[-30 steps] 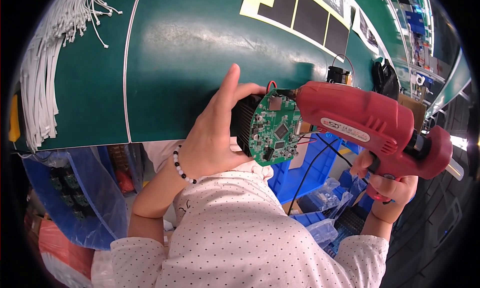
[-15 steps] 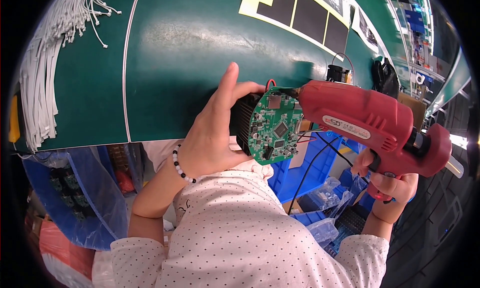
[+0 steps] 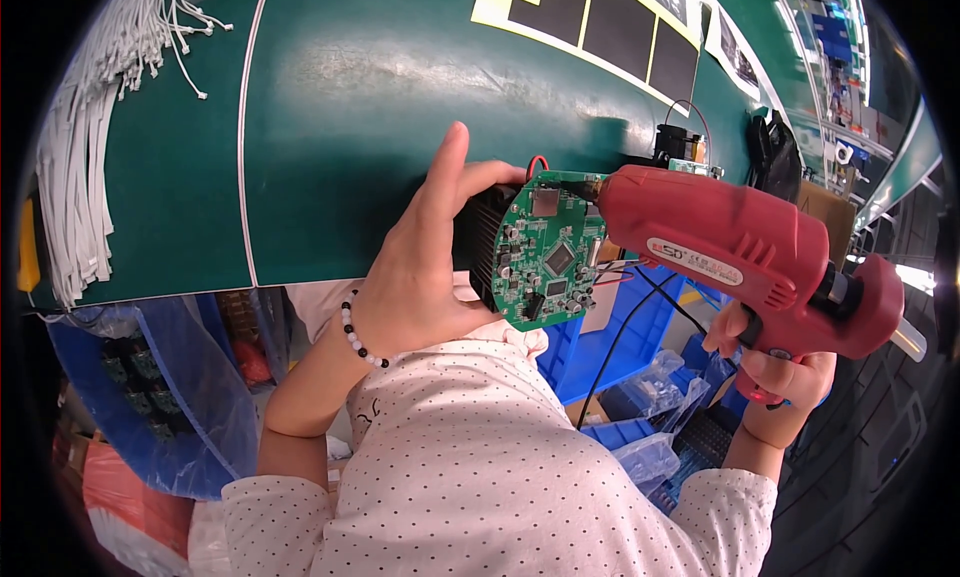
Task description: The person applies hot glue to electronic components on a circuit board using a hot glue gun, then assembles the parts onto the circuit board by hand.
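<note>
My left hand [image 3: 425,262] grips a black finned module [image 3: 486,239] that carries a round green circuit board [image 3: 548,252] with red and black wires. It holds the board upright above the edge of the green table mat [image 3: 330,117]. My right hand [image 3: 780,372] grips the handle of a red hot glue gun [image 3: 745,252]. The gun's nozzle touches the top right of the board.
A bundle of white cables [image 3: 90,127] lies at the mat's far left. Yellow and black labels [image 3: 610,27] sit at the back. Blue bins [image 3: 650,327] and plastic bags [image 3: 660,417] stand below the table's edge. A small black part [image 3: 680,142] rests behind the gun.
The board and the glue gun have stayed almost still; the nozzle remains at the board's upper edge.
</note>
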`<action>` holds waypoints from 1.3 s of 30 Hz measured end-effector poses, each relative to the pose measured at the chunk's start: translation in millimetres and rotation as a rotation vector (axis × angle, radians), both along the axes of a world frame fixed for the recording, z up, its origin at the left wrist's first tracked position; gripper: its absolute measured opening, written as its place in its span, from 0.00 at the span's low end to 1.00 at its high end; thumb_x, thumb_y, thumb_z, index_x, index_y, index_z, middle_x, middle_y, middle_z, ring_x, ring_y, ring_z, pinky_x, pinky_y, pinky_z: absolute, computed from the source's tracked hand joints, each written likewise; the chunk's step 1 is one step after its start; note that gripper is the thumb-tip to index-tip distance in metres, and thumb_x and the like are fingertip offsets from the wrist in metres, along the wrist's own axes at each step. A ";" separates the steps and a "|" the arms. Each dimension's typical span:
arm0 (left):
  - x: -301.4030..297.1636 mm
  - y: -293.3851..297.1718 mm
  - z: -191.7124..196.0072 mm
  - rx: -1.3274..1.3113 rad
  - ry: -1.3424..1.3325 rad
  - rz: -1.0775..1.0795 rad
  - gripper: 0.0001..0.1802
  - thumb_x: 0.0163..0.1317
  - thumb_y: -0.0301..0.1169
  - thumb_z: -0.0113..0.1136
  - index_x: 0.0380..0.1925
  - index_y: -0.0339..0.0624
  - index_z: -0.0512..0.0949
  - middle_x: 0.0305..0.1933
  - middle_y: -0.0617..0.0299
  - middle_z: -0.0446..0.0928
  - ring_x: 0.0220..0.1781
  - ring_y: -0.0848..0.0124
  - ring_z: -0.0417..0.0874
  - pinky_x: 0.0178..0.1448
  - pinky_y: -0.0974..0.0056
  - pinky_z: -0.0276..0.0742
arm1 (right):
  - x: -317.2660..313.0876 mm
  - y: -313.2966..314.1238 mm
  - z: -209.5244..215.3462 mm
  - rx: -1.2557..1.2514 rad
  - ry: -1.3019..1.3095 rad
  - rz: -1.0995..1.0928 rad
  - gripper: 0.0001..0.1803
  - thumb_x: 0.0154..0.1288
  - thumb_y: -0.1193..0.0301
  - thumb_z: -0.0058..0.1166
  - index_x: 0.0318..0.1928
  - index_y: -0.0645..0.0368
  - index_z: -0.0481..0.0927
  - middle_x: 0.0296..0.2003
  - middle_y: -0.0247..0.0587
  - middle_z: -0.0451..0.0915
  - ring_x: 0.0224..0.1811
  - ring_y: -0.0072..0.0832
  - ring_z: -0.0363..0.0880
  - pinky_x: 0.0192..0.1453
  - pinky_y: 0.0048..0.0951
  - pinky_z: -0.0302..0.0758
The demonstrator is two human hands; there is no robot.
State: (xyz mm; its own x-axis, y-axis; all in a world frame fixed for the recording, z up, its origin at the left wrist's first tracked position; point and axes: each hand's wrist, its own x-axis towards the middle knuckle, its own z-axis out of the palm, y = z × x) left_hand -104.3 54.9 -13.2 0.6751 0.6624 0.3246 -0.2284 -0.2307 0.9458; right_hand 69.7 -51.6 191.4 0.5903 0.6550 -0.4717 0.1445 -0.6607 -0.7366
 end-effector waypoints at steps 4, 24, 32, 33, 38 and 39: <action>-0.2 -0.3 -0.9 0.003 -0.005 0.005 0.68 0.32 0.28 0.77 0.67 0.35 0.37 0.55 0.48 0.70 0.53 0.55 0.74 0.59 0.59 0.69 | 1.5 -3.3 -1.4 0.001 0.005 0.014 0.32 0.31 0.75 0.55 0.45 0.72 0.70 0.26 0.47 0.75 0.23 0.37 0.77 0.26 0.31 0.73; -2.1 1.8 -1.1 0.021 0.009 -0.041 0.71 0.29 0.26 0.78 0.67 0.36 0.34 0.57 0.43 0.66 0.58 0.57 0.72 0.65 0.57 0.65 | 0.0 -4.2 -2.4 0.045 -0.007 -0.004 0.30 0.30 0.75 0.54 0.42 0.73 0.71 0.25 0.46 0.75 0.23 0.37 0.77 0.26 0.30 0.73; -2.9 0.9 -2.6 0.016 0.006 -0.041 0.71 0.28 0.26 0.78 0.67 0.36 0.34 0.57 0.43 0.66 0.59 0.56 0.72 0.65 0.57 0.64 | -2.5 -4.4 -5.6 0.072 -0.032 -0.016 0.30 0.30 0.75 0.53 0.42 0.73 0.71 0.24 0.46 0.75 0.22 0.36 0.76 0.25 0.30 0.73; -2.7 1.0 -2.4 0.016 0.004 -0.044 0.71 0.28 0.26 0.78 0.67 0.36 0.34 0.57 0.43 0.66 0.59 0.56 0.72 0.65 0.57 0.64 | -2.7 -5.0 -5.8 0.078 -0.044 -0.026 0.30 0.29 0.74 0.53 0.42 0.73 0.71 0.24 0.46 0.75 0.21 0.36 0.76 0.24 0.30 0.73; -1.9 2.0 -0.6 0.013 0.004 -0.052 0.71 0.28 0.26 0.79 0.67 0.36 0.34 0.57 0.43 0.66 0.59 0.56 0.72 0.65 0.58 0.64 | -5.3 -5.6 -3.5 0.094 -0.104 -0.059 0.30 0.29 0.72 0.54 0.41 0.73 0.72 0.23 0.46 0.75 0.20 0.35 0.76 0.24 0.30 0.73; -2.2 1.9 -0.9 0.012 0.002 -0.052 0.72 0.28 0.26 0.78 0.67 0.36 0.34 0.57 0.43 0.66 0.59 0.56 0.72 0.65 0.57 0.64 | -5.2 -5.8 -4.0 0.100 -0.094 -0.055 0.30 0.30 0.72 0.54 0.41 0.73 0.72 0.23 0.46 0.75 0.20 0.35 0.76 0.24 0.29 0.73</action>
